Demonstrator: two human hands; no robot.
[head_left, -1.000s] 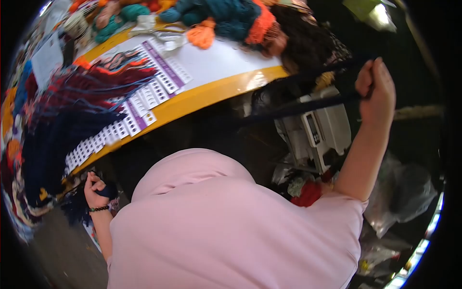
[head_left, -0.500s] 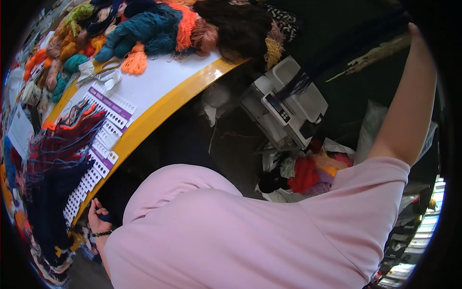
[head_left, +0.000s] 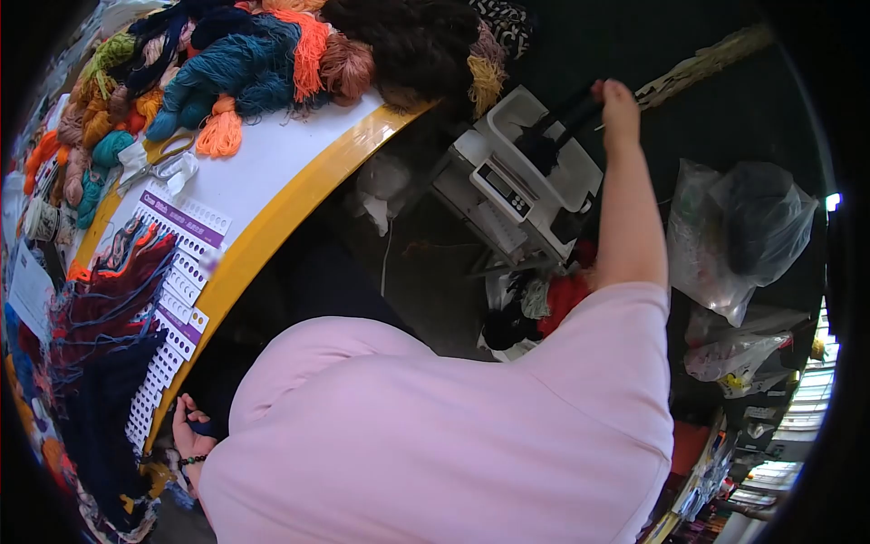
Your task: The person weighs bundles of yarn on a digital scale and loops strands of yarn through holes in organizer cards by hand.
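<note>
My right hand (head_left: 620, 113), arm stretched out, is closed on dark navy yarn (head_left: 573, 118) that hangs into the white tray of a scale (head_left: 503, 191). At the lower left, beside the yellow table edge, my left hand (head_left: 191, 433) has curled fingers, with something dark blue against the palm. It wears a beaded bracelet. Near it, perforated thread cards (head_left: 186, 272) lie on the table (head_left: 299, 195) with dark red and navy threads (head_left: 113, 385) running from them.
Yarn skeins (head_left: 231, 68) in many colours cover the table's back, with scissors (head_left: 172, 156) nearby. Plastic bags (head_left: 702, 236) stand at the right. Red and black yarn (head_left: 564, 299) lies below the scale. A pale strand bundle (head_left: 711, 63) is at the upper right.
The view has turned right. My right hand has come in from the far right to above the scale, and the dark yarn's end now rests in the tray. My left hand stays low beside the table.
</note>
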